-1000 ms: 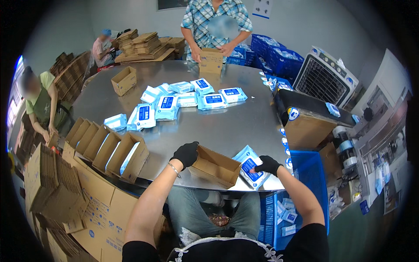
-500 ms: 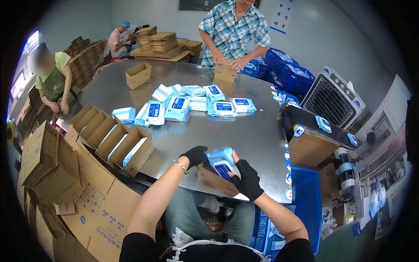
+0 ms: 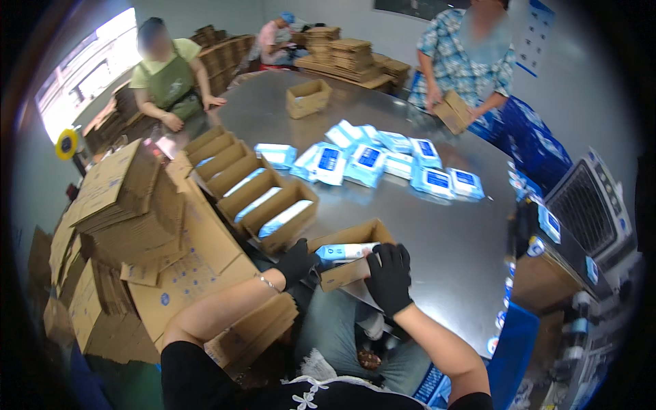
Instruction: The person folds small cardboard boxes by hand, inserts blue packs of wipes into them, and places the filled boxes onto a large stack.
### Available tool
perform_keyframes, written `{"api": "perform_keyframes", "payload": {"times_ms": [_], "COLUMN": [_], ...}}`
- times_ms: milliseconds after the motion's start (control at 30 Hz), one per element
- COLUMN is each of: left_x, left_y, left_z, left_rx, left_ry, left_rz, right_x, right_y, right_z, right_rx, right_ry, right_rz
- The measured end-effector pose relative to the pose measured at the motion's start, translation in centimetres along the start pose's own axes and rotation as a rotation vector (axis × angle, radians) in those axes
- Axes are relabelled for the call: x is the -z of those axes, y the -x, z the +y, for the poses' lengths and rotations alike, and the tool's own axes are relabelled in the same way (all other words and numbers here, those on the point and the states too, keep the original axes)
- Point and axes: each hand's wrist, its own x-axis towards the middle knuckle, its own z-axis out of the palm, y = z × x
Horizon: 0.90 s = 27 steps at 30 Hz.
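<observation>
An open cardboard box (image 3: pixel 344 274) stands at the near edge of the metal table, right in front of me. Inside it, a blue-and-white pack of wipes (image 3: pixel 339 253) rests on its narrow side. My left hand (image 3: pixel 298 264), in a black glove, is closed at the box's left corner. My right hand (image 3: pixel 389 277), also gloved with bare fingertips showing, grips the right end of the front wall, its thumb by the pack. To the left stands a row of open boxes (image 3: pixel 275 236), several with a wipes pack (image 3: pixel 285 217) inside.
Loose wipes packs (image 3: pixel 365 164) lie mid-table, with another open box (image 3: pixel 307 100) beyond. Stacked flat cardboard (image 3: pixel 126 188) rises at my left. Across the table a person in a plaid shirt (image 3: pixel 465 58) handles a box; another in a green apron (image 3: pixel 171 85) stands far left.
The wipes pack has gone from my right hand down into the box, and that hand now grips the wall. My view has swung left. The plaid-shirted person's box is now lifted and tilted.
</observation>
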Motion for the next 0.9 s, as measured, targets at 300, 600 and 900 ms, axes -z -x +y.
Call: {"api": "perform_keyframes", "payload": {"times_ms": [300,600,900], "left_x": [12.8,30.7,33.7], "left_y": [15.1,24.8,21.9], "left_z": [6.3,10.3,8.7], "left_rx": [-0.221,-0.333,-0.387], "left_ry": [-0.034,-1.328,-1.425], "left_rz": [0.313,1.146,0.809], "right_x": [-11.5,-16.2,-24.5], "right_y": [-12.0,-17.1,-23.2], "right_z": [-1.8,-6.6,-8.2], "right_rx": [0.159,0.133,-0.173], "right_ry": [-0.037,0.058,-0.002], "right_rz": [-0.124,0.017,0.108]}}
